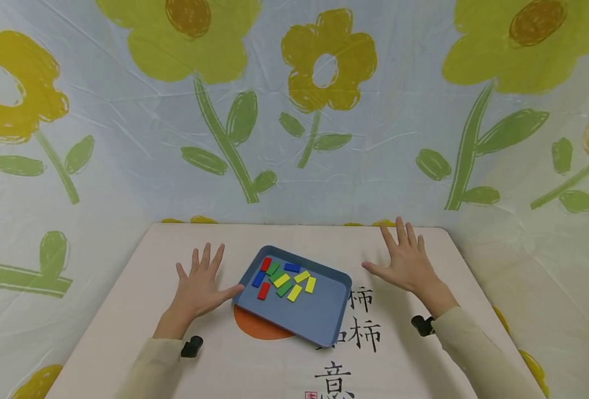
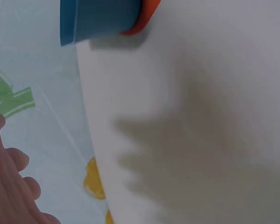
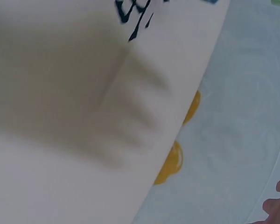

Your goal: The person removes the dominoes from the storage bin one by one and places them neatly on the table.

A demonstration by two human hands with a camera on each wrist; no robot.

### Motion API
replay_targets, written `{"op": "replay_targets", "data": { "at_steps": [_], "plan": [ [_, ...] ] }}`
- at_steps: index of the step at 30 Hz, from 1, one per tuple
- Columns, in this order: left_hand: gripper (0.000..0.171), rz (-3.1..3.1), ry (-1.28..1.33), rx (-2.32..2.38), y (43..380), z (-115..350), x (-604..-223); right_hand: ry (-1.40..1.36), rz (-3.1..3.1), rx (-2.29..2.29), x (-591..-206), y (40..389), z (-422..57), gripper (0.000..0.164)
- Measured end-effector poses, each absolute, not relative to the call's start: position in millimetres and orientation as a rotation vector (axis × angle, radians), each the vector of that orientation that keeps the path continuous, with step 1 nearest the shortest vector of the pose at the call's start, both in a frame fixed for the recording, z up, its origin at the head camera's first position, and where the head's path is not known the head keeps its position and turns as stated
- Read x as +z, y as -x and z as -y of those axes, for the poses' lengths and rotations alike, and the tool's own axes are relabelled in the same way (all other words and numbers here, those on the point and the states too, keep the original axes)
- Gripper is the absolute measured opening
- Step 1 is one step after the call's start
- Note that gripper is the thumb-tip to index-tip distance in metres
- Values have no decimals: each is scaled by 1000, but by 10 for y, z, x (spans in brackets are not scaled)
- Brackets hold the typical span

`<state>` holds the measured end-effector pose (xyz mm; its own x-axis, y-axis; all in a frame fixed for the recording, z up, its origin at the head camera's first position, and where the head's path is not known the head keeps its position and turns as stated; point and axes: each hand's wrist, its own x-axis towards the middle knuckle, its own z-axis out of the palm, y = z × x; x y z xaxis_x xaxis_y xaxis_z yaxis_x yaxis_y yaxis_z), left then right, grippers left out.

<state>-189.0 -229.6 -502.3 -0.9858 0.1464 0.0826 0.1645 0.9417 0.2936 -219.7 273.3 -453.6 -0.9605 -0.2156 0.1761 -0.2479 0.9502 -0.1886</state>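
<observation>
Fingers are spread wide on the left hand, nothing gripped, its thumb seen over the rim of the blue tray, contact impossible to tell; the right hand, just as spread, is held well apart! Loose coloured blocks are bunched toward the tray's far left, and should that rim be knocked by the thumb, they could be jostled or spilled

- Black brush-written Chinese characters on the pale pink, flat tabletop: "柿" twice, "意" below.
- Another character, partly hidden by the blue-grey rectangular tray.
- Small red square seal, cut off, illegible.
</observation>
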Motion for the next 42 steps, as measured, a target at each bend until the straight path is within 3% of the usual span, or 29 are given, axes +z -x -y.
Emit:
{"op": "replay_targets", "data": {
  "at_steps": [16,42],
  "plan": [
    [113,3002,383,-1224,1811,1967,-5410,-605,2901,502,-4835,2253,-1865,110],
    [110,3100,308,-1224,1814,1905,-5571,-838,2899,1212,-4986,2378,-973,94]
  ]
}}
